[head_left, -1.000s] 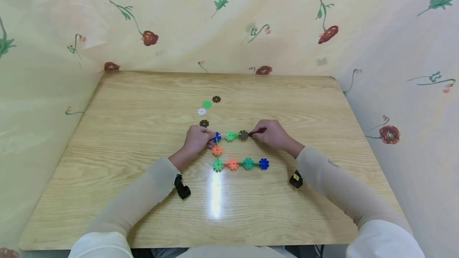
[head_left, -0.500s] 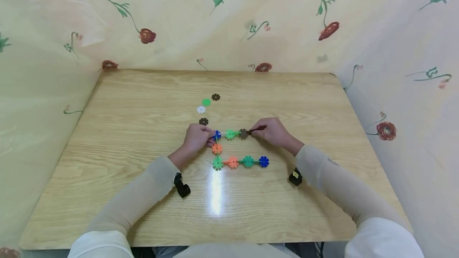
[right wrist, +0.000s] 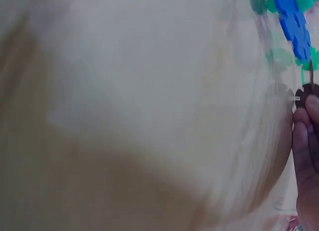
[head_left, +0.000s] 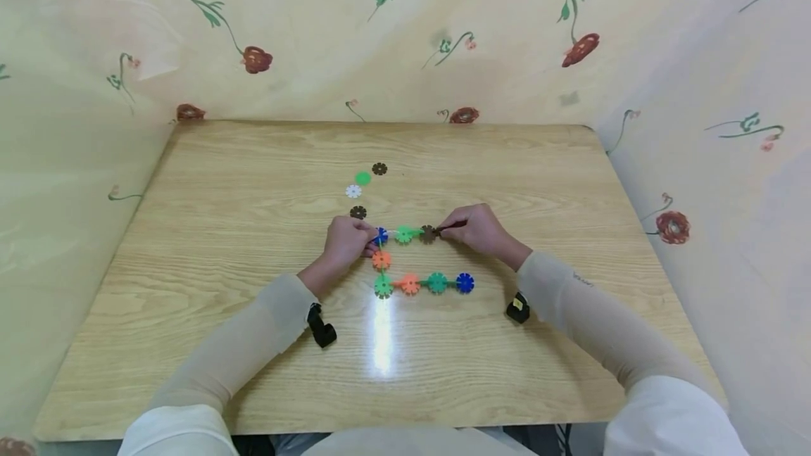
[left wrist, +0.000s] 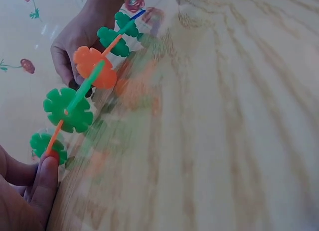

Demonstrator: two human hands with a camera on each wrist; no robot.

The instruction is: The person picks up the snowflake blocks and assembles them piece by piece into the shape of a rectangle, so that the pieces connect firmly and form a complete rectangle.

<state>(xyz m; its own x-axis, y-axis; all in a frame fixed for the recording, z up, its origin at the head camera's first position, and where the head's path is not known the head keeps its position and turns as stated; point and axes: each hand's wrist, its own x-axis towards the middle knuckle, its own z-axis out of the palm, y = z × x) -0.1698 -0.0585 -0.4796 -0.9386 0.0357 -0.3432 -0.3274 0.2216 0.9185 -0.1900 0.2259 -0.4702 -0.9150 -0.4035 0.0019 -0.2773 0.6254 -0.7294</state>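
Observation:
A chain of notched snowflake building discs lies on the table, bent like a C open to the right. At its upper left corner my left hand (head_left: 347, 239) grips the chain by the blue disc (head_left: 381, 236). Below that come an orange disc (head_left: 381, 260) and a green disc (head_left: 383, 286). The upper row runs through a light green disc (head_left: 403, 234) to a brown disc (head_left: 427, 233). My right hand (head_left: 476, 229) pinches another brown disc (right wrist: 300, 97) on edge, against that end. In the left wrist view my left hand (left wrist: 30, 191) partly hides the chain.
Loose discs lie behind the left hand: a brown one (head_left: 357, 212), a white one (head_left: 353, 191), a green one (head_left: 362, 178) and a farther brown one (head_left: 379, 169). The lower row ends in a blue disc (head_left: 465, 283). Flowered cloth (head_left: 304, 34) hangs behind the wooden table (head_left: 222, 181).
The whole view has shifted slightly upward. Both hands keep their grip, and the right hand stays at the end of the upper row with its brown disc. The chain keeps its shape.

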